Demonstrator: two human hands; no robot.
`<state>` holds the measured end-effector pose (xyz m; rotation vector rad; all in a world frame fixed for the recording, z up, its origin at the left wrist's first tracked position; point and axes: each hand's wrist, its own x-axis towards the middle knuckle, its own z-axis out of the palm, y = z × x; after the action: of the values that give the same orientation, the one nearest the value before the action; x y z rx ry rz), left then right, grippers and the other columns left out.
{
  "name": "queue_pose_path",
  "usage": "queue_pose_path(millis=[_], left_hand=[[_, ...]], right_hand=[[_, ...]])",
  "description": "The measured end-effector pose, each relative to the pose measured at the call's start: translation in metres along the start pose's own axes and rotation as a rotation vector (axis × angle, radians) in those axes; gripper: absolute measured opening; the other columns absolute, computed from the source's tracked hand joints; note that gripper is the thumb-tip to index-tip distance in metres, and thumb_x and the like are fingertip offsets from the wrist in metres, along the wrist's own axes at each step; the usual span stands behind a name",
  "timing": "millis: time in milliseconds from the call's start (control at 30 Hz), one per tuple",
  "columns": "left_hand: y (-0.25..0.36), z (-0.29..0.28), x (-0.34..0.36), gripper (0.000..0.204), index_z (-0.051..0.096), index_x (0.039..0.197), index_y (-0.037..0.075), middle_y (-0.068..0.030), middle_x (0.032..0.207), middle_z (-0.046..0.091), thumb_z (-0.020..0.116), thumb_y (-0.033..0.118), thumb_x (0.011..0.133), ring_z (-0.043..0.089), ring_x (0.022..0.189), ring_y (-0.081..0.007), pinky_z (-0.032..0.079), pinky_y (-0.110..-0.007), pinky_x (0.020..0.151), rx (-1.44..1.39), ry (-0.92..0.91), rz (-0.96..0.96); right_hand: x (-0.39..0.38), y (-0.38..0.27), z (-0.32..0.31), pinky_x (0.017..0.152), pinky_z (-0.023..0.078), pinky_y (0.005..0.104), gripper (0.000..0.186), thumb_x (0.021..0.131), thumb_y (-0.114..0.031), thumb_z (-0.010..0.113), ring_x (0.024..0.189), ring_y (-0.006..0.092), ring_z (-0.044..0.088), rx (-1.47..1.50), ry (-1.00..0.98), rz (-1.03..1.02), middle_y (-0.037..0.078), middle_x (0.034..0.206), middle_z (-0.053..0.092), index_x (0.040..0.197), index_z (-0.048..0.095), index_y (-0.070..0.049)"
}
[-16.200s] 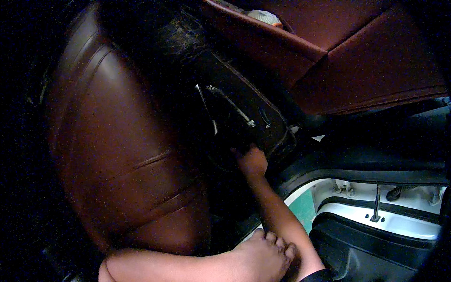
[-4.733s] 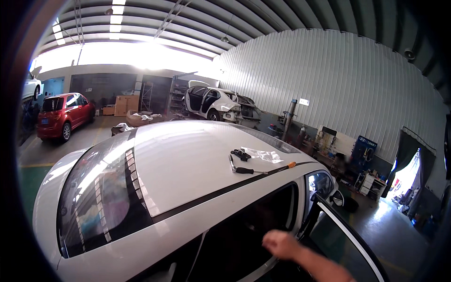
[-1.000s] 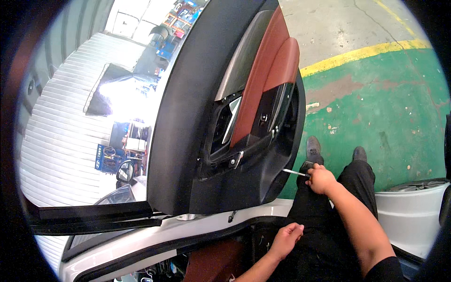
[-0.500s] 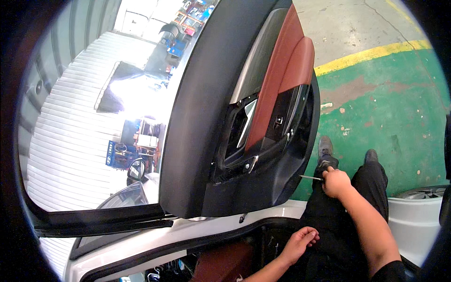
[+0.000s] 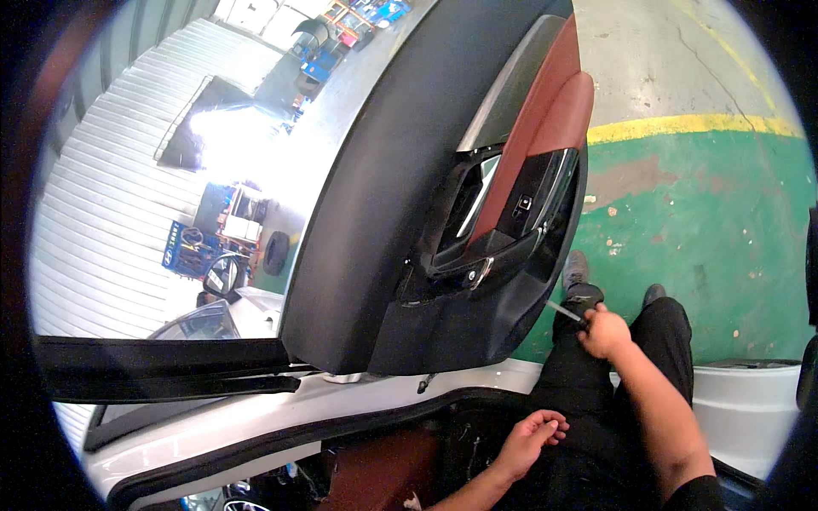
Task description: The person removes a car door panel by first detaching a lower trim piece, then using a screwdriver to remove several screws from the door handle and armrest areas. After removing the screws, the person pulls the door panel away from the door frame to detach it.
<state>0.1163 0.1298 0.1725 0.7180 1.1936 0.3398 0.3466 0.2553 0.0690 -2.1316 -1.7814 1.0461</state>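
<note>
My right hand (image 5: 607, 332) is closed around a screwdriver (image 5: 566, 312), its thin metal shaft pointing left toward the lower edge of an open car door. The tip meets or nearly meets the edge of the black door panel (image 5: 477, 336); I cannot tell if it touches. My left hand (image 5: 532, 443) is held in front of my dark trousers, fingers curled against the thumb; whatever may be in them is hidden. On the door are a red-brown padded armrest (image 5: 558, 111), a bare-looking dark recess around the inner handle (image 5: 443, 255), and a small chrome-edged piece (image 5: 483, 274).
A white door sill (image 5: 341, 409) and black rubber seal run below the door. At the right stands a white rounded part (image 5: 750, 409). The green floor (image 5: 699, 230) has a yellow line (image 5: 682, 128). Through the window show a side mirror (image 5: 223, 274) and workshop shelves.
My view has shifted, so the door sits slightly farther right and higher. The screwdriver's shaft now slopes more steeply, its tip closer to the door panel's edge. The left hand stays curled.
</note>
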Motion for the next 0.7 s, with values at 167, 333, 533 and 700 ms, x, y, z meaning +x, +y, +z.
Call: queue_pose_path(millis=[167,333,533,700], left_hand=[[0.003,-0.005,-0.003,0.023,0.059,0.119,0.001,-0.0082,0.11,0.068,0.047,0.011,0.103,0.063,0.095,-0.0139,0.05,-0.028,0.085,-0.05,-0.028,0.061],[0.009,-0.009,0.001,0.023,0.053,0.123,0.001,-0.0166,0.119,0.067,0.045,0.007,0.102,0.065,0.099,-0.0184,0.053,-0.03,0.086,-0.183,-0.032,0.109],[0.03,-0.012,0.002,0.016,0.05,0.113,0.006,-0.0215,0.115,0.067,0.056,0.008,0.099,0.068,0.091,-0.0215,0.056,-0.034,0.08,-0.299,-0.032,0.24],[0.045,-0.019,-0.002,0.014,0.062,0.11,0.002,-0.0151,0.105,0.07,0.058,0.006,0.097,0.066,0.084,-0.018,0.055,-0.03,0.076,-0.427,-0.029,0.238]], right_hand=[[-0.013,-0.013,0.004,0.09,0.053,0.0481,0.041,0.082,-0.032,0.067,0.101,0.0399,0.065,-0.024,0.024,-0.014,0.022,0.114,0.061,0.111,0.061,-0.004],[0.008,-0.015,-0.004,0.093,0.051,0.0489,0.052,0.083,-0.035,0.066,0.107,0.0422,0.062,-0.055,-0.066,0.052,0.026,0.116,0.061,0.122,0.052,-0.003],[-0.017,-0.036,0.001,0.088,0.054,0.0474,0.049,0.086,-0.041,0.064,0.099,0.0404,0.066,-0.085,-0.129,0.009,0.025,0.109,0.067,0.115,0.06,-0.002],[-0.104,-0.016,0.001,0.089,0.054,0.0399,0.051,0.087,-0.026,0.071,0.1,0.0339,0.068,0.386,-0.275,0.118,0.023,0.106,0.068,0.125,0.053,0.002]])
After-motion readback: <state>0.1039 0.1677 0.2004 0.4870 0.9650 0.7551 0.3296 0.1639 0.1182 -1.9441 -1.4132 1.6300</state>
